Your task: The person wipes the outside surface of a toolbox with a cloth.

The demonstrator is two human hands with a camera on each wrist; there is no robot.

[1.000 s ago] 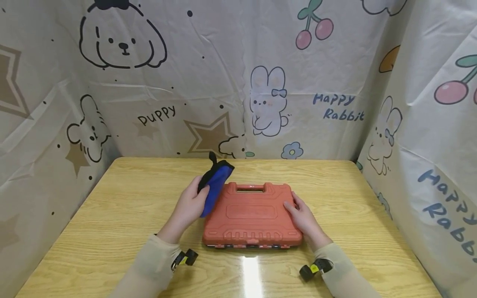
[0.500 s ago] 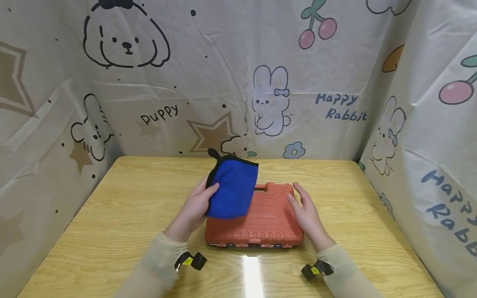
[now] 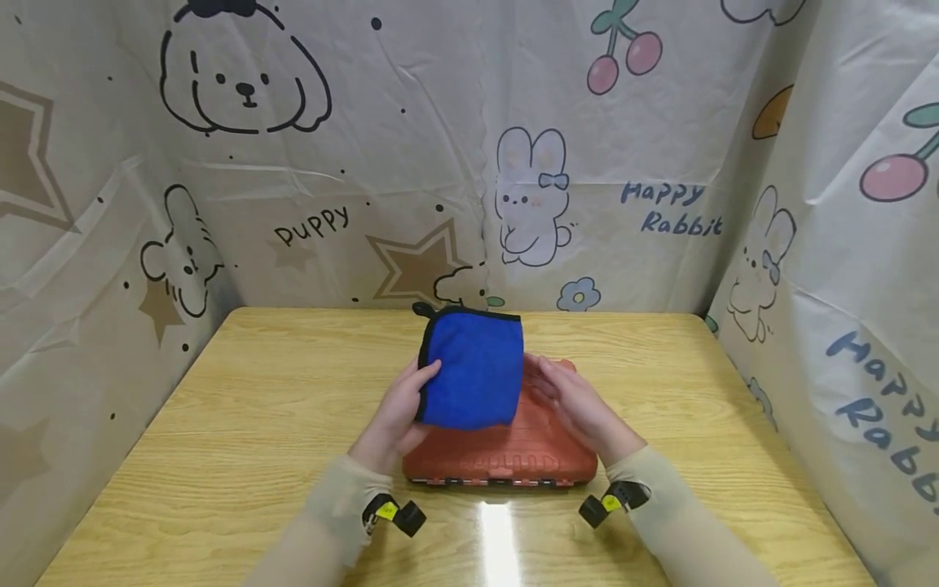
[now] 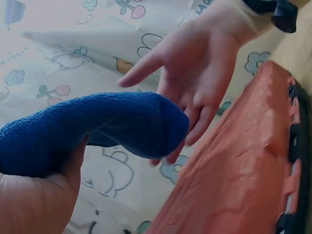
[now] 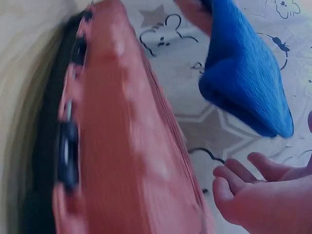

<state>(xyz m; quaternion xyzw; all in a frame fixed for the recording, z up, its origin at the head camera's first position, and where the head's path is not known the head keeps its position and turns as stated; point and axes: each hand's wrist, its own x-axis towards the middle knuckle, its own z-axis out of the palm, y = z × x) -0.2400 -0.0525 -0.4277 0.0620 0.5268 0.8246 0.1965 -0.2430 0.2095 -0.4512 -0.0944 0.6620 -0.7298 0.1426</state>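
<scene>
My left hand (image 3: 396, 412) pinches a folded blue cloth (image 3: 473, 371) by its left edge, thumb in front. Black trim and a small black loop run along the cloth's border. It is held up over a red plastic carrying case (image 3: 506, 456), covering the handle and much of the lid. Close to the cloth's right edge is my right hand (image 3: 575, 399), over the case's right part. In the right wrist view that hand (image 5: 268, 195) has its fingers extended, with a small gap to the cloth (image 5: 243, 68). The left wrist view shows its open palm (image 4: 200, 63).
The case lies flat on a wood-grain table (image 3: 279, 383), its black latches (image 3: 499, 483) facing me. A cartoon-printed curtain (image 3: 308, 179) stands behind and on both sides. Each wrist bears a strapped camera.
The blue cloth has turned from edge-on to face me and moved right with my left hand. My right hand has let go of the case's right edge and moved inward beside the cloth.
</scene>
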